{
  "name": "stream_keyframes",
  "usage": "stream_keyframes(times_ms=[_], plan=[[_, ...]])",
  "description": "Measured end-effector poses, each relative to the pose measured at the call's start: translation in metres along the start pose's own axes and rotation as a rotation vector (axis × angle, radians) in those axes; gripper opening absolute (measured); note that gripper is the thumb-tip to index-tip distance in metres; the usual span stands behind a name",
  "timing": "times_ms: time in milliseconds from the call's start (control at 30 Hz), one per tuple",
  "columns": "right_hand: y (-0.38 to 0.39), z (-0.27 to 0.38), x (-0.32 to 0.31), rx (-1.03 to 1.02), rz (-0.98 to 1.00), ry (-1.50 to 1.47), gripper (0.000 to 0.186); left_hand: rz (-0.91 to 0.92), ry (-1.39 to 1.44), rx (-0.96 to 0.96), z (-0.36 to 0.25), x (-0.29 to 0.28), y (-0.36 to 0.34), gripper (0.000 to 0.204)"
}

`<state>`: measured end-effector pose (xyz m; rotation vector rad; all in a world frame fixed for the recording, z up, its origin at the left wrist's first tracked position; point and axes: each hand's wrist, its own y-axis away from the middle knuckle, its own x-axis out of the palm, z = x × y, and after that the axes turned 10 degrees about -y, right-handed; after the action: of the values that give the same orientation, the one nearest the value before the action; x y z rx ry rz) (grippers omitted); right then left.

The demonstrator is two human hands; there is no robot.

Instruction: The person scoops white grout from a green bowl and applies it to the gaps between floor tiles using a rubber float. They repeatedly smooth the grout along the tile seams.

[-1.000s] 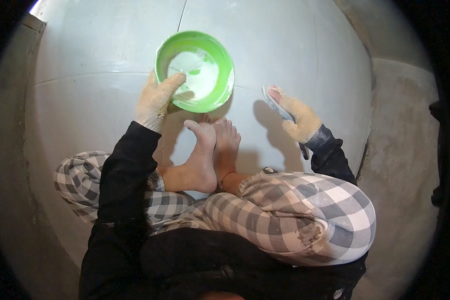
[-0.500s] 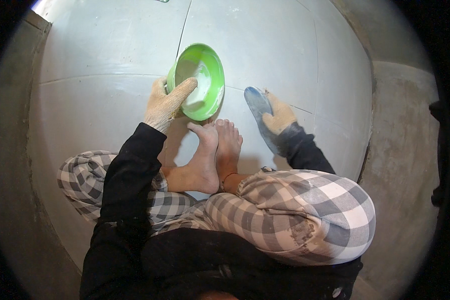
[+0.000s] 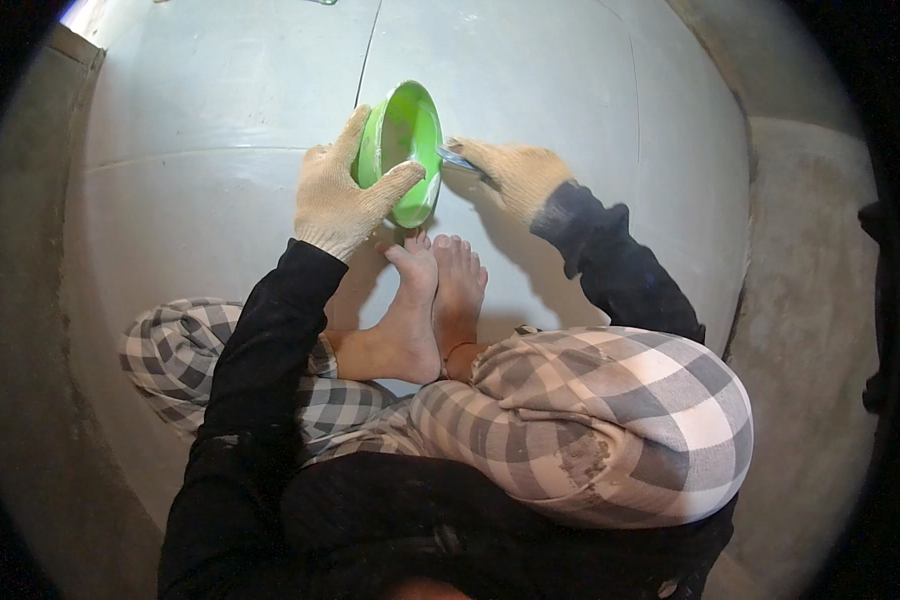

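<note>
My left hand (image 3: 338, 195), in a cream knit glove, grips a green plastic bowl (image 3: 426, 112) above the tiles. Its thumb lies over the near rim and the other fingers are spread along the outer left wall. The bowl is tilted steeply, and whitish paste smears its inside and rim. At the bowl's right rim, my gloved right hand (image 3: 518, 178) is closed on a flat blue-grey pad (image 3: 457, 160), now seen nearly edge-on. The pad's tip touches or nearly touches the rim; the glove hides most of the rest.
Large pale floor tiles (image 3: 240, 90) with thin joints spread around me. My bare feet (image 3: 457, 285) are close below the bowl. Rough grey cement (image 3: 800, 270) borders the tiles on the right, and a dark wall (image 3: 20, 250) stands on the left. My checked trouser knees flank both forearms.
My right hand has brought the pad up and left from the floor to the bowl's rim. My left hand has tipped the bowl further, and its thumb has moved down the rim.
</note>
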<state>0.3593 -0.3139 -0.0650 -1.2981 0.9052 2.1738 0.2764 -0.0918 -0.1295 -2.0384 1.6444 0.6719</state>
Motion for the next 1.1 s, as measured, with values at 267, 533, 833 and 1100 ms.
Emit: stream_keyframes(times_ms=[267, 533, 833, 1100], plan=[[-0.025, 0.024, 0.020, 0.024, 0.174, -0.023, 0.028, 0.034, -0.203, 0.069, -0.010, -0.011, -0.002, 0.099], [-0.033, 0.007, 0.013, -0.048, 0.344, -0.299, 0.047, -0.012, -0.178, 0.055, -0.004, -0.002, -0.002, 0.097], [0.059, -0.069, 0.009, 0.330, 0.080, -0.950, 0.074, 0.033, 0.951, -0.478, 0.076, -0.005, -0.014, 0.054], [0.138, -0.126, -0.004, 0.647, -0.093, -0.661, 0.071, -0.126, 1.440, -0.427, 0.128, -0.020, -0.002, 0.064]])
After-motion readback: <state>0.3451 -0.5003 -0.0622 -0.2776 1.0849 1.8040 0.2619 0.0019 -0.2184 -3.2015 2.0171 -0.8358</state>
